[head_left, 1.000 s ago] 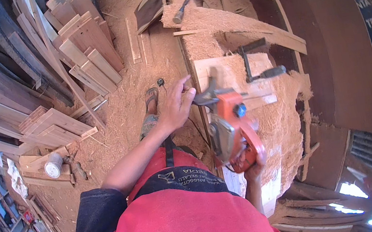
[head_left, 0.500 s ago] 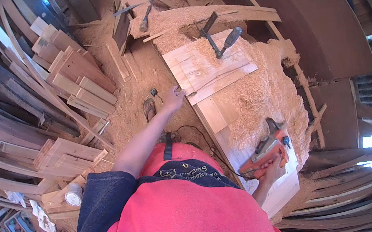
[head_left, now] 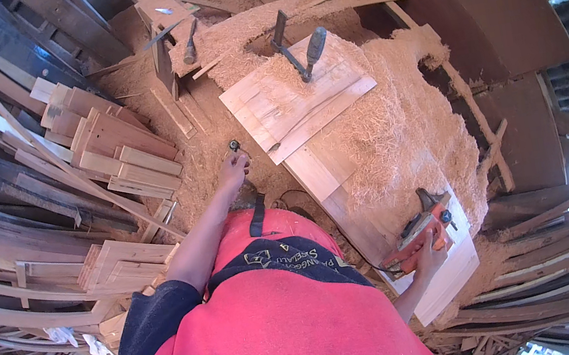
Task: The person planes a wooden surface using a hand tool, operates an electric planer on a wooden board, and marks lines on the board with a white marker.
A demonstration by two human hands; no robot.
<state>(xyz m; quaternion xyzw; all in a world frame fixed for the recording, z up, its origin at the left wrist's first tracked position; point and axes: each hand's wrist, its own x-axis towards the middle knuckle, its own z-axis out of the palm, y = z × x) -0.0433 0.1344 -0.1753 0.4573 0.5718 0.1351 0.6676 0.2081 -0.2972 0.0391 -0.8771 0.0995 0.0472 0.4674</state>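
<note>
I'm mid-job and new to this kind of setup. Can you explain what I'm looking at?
There's no robot here: these are a person's bare hands, seen by a camera on their head looking down, so picture left is their left. The wide lens bends straight edges.

The right hand grips an orange power planer, on or just above a pale board. The left hand is out over the floor, away from the planer; whether it holds anything is unclear. Shavings cover much of the work surface. Further up lies a panel with a dark-handled clamp.
</note>
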